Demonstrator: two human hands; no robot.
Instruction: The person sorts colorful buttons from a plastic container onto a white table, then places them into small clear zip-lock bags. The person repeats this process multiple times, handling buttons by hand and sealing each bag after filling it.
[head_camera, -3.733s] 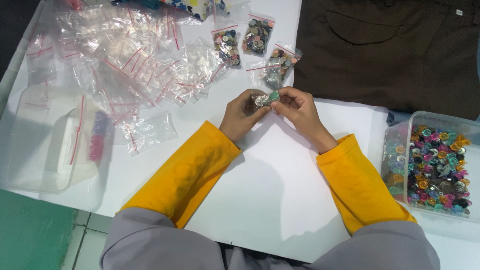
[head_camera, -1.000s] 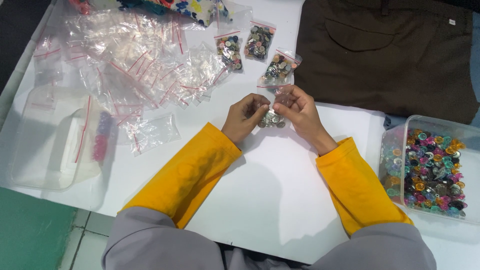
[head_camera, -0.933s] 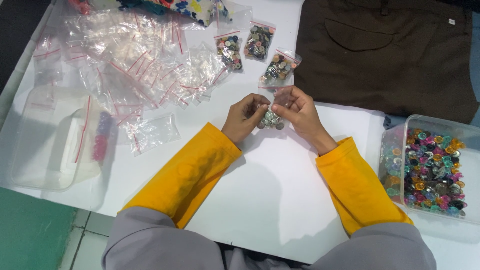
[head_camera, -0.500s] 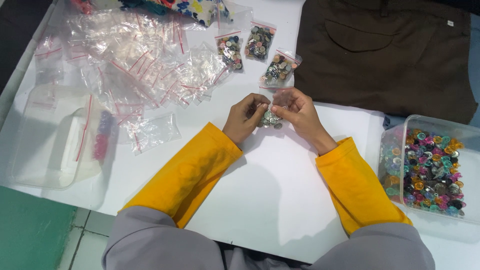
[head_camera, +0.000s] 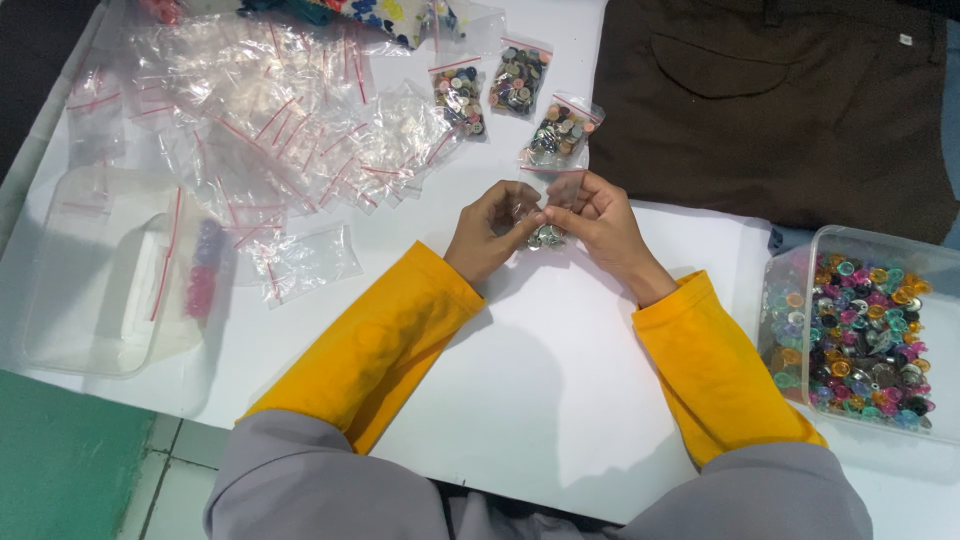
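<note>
A small sorting and packing workplace: a white desk (head_camera: 520, 400) bears a heap of clear zip bags (head_camera: 270, 120), filled button bags (head_camera: 505, 85) and a clear plastic tub of colourful buttons (head_camera: 860, 335).

We hold a small bag (head_camera: 546, 236) between our hands at the table's (head_camera: 520, 400) middle. Three filled bags (head_camera: 510, 100) lie just behind it, empty bags (head_camera: 270, 120) far left, a tub (head_camera: 100, 280) left, a button box (head_camera: 860, 330) right, cloth (head_camera: 780, 100) behind.
</note>
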